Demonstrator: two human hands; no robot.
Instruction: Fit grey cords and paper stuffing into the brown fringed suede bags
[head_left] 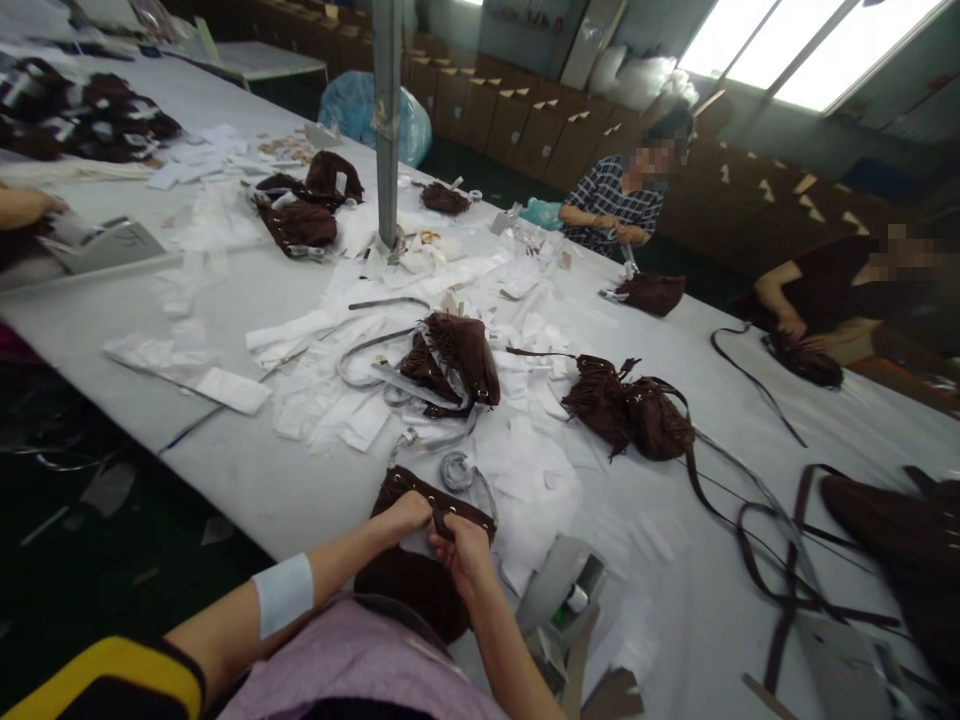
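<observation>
A dark brown bag with brass-coloured eyelets along its top edge lies against my body at the table's near edge. My left hand is closed on the bag's top, at its middle. Beside it, my right hand pinches a short dark strip of the bag, just right of the left hand. A strap in grey wrapping coils beyond the bag's top edge. Farther off sits another brown fringed bag with its wrapped strap looped to the left.
Two joined-looking brown bags lie to the right with long straps. A grey box stands near my right forearm. White paper sheets cover the middle. A metal post rises through the table; co-workers handle bags at the far side.
</observation>
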